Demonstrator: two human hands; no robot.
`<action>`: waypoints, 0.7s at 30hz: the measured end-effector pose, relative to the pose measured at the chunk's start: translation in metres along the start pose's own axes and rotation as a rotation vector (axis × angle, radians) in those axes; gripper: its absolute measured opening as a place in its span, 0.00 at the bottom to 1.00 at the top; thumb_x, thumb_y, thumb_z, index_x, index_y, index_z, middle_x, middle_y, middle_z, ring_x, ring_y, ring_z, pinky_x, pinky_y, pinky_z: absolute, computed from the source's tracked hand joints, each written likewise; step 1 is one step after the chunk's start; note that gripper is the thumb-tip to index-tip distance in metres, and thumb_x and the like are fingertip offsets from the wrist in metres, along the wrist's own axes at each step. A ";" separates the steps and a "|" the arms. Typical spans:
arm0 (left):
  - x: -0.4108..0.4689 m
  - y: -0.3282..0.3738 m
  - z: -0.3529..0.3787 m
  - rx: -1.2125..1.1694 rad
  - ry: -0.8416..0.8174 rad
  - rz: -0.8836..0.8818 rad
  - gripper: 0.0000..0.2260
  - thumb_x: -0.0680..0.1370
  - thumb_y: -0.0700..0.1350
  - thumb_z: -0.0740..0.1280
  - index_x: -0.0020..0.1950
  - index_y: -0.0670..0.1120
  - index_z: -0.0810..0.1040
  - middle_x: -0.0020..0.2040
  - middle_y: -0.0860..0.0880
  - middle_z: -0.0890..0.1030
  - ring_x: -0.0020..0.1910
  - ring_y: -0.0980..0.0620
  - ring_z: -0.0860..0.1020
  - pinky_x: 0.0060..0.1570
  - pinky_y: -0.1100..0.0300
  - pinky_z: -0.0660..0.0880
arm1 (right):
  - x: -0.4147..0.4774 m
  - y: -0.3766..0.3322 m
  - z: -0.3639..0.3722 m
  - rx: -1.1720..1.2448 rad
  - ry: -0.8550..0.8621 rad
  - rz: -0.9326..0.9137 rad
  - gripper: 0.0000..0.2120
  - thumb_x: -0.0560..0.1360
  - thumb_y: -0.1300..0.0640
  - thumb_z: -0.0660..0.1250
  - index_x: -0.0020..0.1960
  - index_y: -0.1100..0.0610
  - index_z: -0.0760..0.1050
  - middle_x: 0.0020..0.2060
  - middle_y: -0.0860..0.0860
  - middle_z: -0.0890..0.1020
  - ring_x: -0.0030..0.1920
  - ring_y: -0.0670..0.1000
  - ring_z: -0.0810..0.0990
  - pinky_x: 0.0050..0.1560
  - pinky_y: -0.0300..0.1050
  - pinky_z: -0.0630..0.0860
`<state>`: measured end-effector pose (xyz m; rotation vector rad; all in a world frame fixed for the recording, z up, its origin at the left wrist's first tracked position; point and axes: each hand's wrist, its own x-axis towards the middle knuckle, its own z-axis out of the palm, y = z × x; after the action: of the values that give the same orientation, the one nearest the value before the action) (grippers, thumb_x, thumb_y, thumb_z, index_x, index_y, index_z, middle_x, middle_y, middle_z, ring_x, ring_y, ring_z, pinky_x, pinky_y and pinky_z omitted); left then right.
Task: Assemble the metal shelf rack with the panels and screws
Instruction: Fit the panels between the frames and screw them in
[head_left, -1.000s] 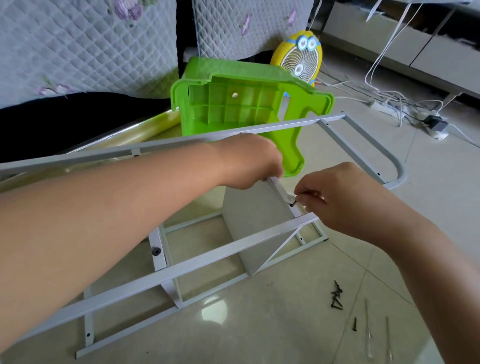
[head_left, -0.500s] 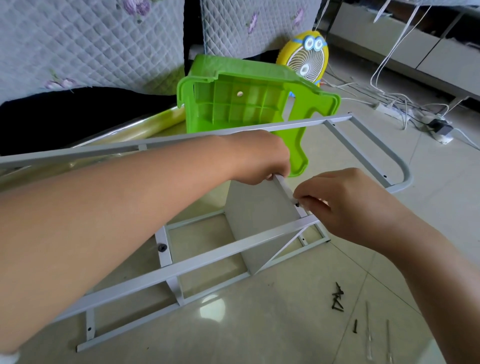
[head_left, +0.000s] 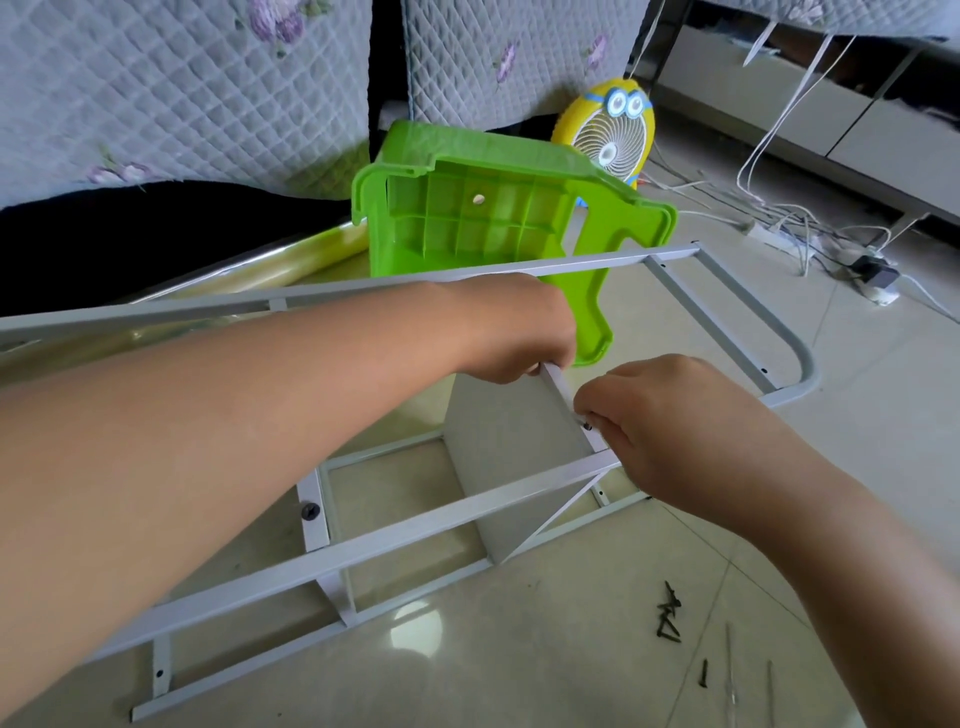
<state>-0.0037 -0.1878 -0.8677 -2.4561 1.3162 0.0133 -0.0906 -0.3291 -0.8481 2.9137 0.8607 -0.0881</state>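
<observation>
We have one seated screw (head_left: 310, 511) in the frame (head_left: 415, 525); our left hand (head_left: 519, 332) grips the panel (head_left: 504, 441), our right hand (head_left: 660, 415) apparently pinches a second screw (head_left: 587, 426); spare screws (head_left: 668, 618) lie on the floor (head_left: 519, 660).

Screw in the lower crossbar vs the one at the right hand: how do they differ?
The crossbar screw has no hand on it, its head seated against its bar; the hand-held screw is pinched by the right hand. The crossbar screw sits low on the rack; the hand-held screw is higher, at the edge of the panel that the left hand grips. Both are dark against grey metal.
</observation>
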 end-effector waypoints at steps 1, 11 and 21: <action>0.001 -0.001 0.000 0.000 -0.003 -0.005 0.05 0.75 0.38 0.59 0.44 0.45 0.74 0.49 0.45 0.78 0.53 0.43 0.75 0.47 0.53 0.73 | 0.002 0.000 -0.002 -0.020 -0.023 0.022 0.09 0.76 0.62 0.57 0.51 0.55 0.74 0.43 0.54 0.77 0.45 0.58 0.76 0.47 0.50 0.75; 0.004 -0.002 -0.004 0.001 -0.058 -0.041 0.07 0.74 0.37 0.60 0.46 0.44 0.76 0.48 0.43 0.78 0.50 0.41 0.76 0.37 0.58 0.64 | 0.004 -0.002 -0.010 -0.109 -0.073 0.084 0.11 0.80 0.51 0.53 0.52 0.54 0.72 0.47 0.53 0.77 0.49 0.57 0.77 0.47 0.46 0.74; 0.001 -0.002 -0.005 -0.052 -0.023 -0.004 0.04 0.75 0.38 0.61 0.43 0.44 0.76 0.45 0.42 0.78 0.48 0.42 0.75 0.37 0.57 0.63 | 0.004 0.008 0.008 -0.106 -0.032 0.134 0.21 0.80 0.47 0.47 0.31 0.53 0.54 0.29 0.49 0.63 0.37 0.57 0.69 0.36 0.44 0.64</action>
<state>-0.0019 -0.1893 -0.8622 -2.4944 1.3166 0.0751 -0.0832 -0.3346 -0.8553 2.8530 0.6428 -0.0757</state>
